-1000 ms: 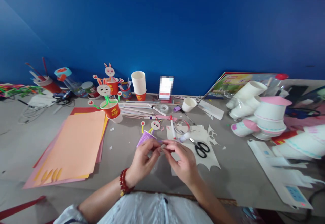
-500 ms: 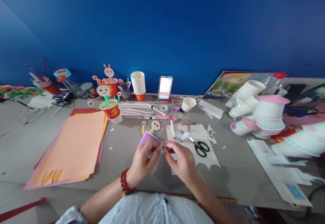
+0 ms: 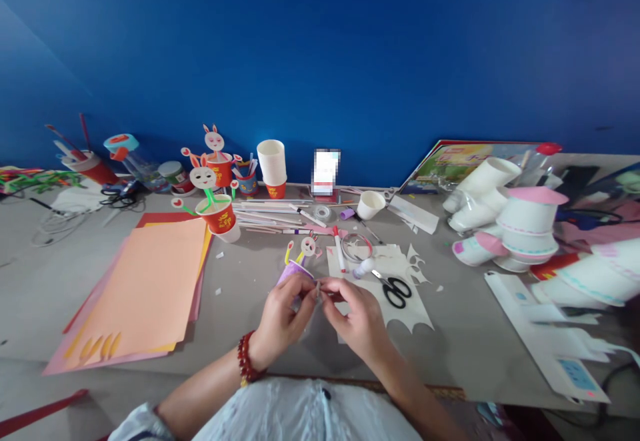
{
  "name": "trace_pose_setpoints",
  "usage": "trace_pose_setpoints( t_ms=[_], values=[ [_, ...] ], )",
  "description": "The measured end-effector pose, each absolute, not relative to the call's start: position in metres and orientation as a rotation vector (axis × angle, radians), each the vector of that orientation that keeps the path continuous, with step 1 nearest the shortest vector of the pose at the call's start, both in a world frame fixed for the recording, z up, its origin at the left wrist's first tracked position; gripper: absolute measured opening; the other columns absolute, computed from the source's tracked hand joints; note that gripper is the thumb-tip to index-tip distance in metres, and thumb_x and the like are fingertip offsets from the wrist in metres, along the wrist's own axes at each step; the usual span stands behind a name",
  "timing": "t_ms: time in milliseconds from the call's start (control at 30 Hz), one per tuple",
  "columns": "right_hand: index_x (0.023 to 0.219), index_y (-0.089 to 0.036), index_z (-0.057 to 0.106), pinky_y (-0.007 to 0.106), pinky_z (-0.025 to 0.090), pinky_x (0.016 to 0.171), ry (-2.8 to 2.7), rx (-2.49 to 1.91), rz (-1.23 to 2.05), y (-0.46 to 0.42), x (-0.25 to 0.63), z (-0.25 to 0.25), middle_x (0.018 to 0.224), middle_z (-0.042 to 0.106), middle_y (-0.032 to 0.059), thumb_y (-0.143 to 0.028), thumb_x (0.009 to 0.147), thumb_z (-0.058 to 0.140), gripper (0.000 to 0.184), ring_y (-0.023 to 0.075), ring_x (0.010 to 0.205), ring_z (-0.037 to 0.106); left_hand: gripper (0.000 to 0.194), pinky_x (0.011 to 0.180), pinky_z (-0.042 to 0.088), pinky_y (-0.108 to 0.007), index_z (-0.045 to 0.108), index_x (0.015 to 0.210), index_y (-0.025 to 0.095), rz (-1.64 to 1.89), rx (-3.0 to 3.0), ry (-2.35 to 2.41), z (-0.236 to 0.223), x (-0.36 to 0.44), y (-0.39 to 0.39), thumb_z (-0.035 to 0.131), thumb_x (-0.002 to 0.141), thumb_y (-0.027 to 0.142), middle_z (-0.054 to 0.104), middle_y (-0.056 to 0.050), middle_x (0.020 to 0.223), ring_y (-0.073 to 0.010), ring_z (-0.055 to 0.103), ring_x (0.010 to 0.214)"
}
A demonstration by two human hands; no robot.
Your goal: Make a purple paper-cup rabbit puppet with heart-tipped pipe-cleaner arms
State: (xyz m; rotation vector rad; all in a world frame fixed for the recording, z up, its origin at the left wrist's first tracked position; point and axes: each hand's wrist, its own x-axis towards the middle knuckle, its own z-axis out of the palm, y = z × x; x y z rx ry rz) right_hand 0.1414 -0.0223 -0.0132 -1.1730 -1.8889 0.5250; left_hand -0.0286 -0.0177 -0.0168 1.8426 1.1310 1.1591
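Note:
My left hand and my right hand meet above the table, thumbs and forefingers pinched together on a small pale scrap. Too little of it shows between the fingertips to tell its kind. Just behind my left hand a purple paper cup leans, partly hidden by the fingers. From the cup rise a yellow pipe cleaner arm and a white paper rabbit head. Right of my right hand lie black-handled scissors on cut white paper.
Stacked coloured paper sheets lie on the left. A red cup with a rabbit stands behind them. A red marker, a glue bottle and a tape roll lie ahead. White cup models and a power strip occupy the right.
The purple cup with its rabbit head has shifted slightly to the right and tilts a little differently. Both hands stay pinched together in nearly the same place.

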Motion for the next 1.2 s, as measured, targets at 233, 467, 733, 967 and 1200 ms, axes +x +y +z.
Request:
trace_pose_setpoints(
  t_ms=[233, 467, 733, 967, 1200],
  values=[
    [0.101, -0.023, 0.061, 0.027, 0.057, 0.071, -1.897, -1.161, 0.536, -0.022, 0.142, -0.012, 0.092, 0.075, 0.0037, -0.013, 0.090, 0.052, 0.018, 0.0177, 0.077, 0.071, 0.014, 0.062, 0.041, -0.022, 0.056, 0.081, 0.018, 1.151, 1.819, 1.123, -0.017, -0.029, -0.017, 0.052, 0.095, 0.019, 0.060, -0.001, 0.074, -0.0121, 0.052, 0.066],
    [0.095, -0.023, 0.058, 0.027, 0.055, 0.070, -1.916, -1.151, 0.422, -0.022, 0.139, -0.015, 0.092, 0.074, 0.0036, -0.013, 0.092, 0.055, 0.011, 0.0168, 0.074, 0.070, 0.013, 0.065, 0.043, -0.024, 0.055, 0.082, 0.019, 1.163, 1.783, 1.094, -0.019, -0.029, -0.017, 0.052, 0.095, 0.018, 0.059, -0.001, 0.077, -0.0131, 0.054, 0.069],
    [0.090, -0.023, 0.057, 0.028, 0.055, 0.071, -1.962, -1.127, 0.441, -0.021, 0.137, -0.010, 0.097, 0.074, 0.0050, -0.014, 0.093, 0.055, 0.009, 0.0189, 0.080, 0.071, 0.015, 0.067, 0.045, -0.026, 0.055, 0.081, 0.019, 1.179, 1.785, 1.088, -0.016, -0.030, -0.013, 0.051, 0.095, 0.019, 0.061, -0.002, 0.077, -0.0145, 0.056, 0.071],
    [0.094, -0.023, 0.059, 0.028, 0.055, 0.069, -1.929, -1.175, 0.532, -0.020, 0.139, -0.005, 0.087, 0.073, 0.0038, -0.015, 0.093, 0.053, 0.010, 0.0175, 0.075, 0.069, 0.012, 0.066, 0.045, -0.026, 0.056, 0.083, 0.019, 1.180, 1.815, 1.088, -0.016, -0.030, -0.012, 0.051, 0.095, 0.018, 0.062, -0.003, 0.079, -0.0152, 0.057, 0.072],
    [0.090, -0.022, 0.056, 0.027, 0.053, 0.064, -1.956, -1.211, 0.450, -0.018, 0.136, -0.012, 0.079, 0.071, 0.0017, -0.013, 0.089, 0.053, 0.010, 0.0166, 0.068, 0.069, 0.010, 0.067, 0.044, -0.026, 0.055, 0.085, 0.019, 1.159, 1.845, 1.077, -0.021, -0.030, -0.012, 0.051, 0.094, 0.015, 0.060, -0.003, 0.080, -0.0149, 0.055, 0.072]
  ],
)
